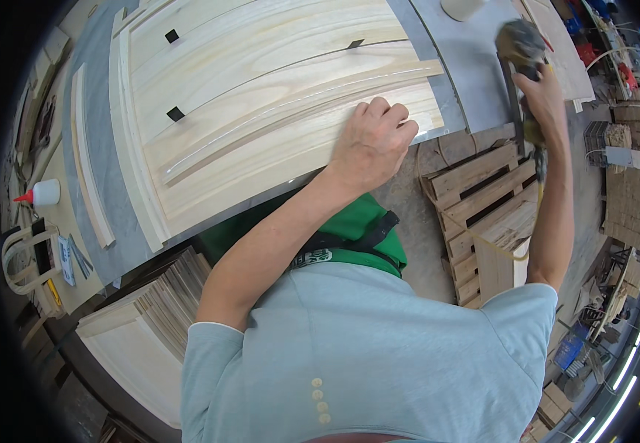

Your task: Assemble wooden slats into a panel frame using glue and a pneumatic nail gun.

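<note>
Left hand (379, 136) half-curled on panel (275, 66) by table's (124, 184) near edge; grip unclear. Right hand (543, 92) clasps hosed tool (521, 44), right edge. Bumping could slide strip (298, 102) across panel, smearing its bead.

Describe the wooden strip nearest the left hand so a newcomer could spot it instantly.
Find the gray-topped table with the large pale wooden panel. On the panel, just beyond the left hand, lies a long strip. Unlike the narrow wood farther left, it bears a shiny line along its length.
</note>
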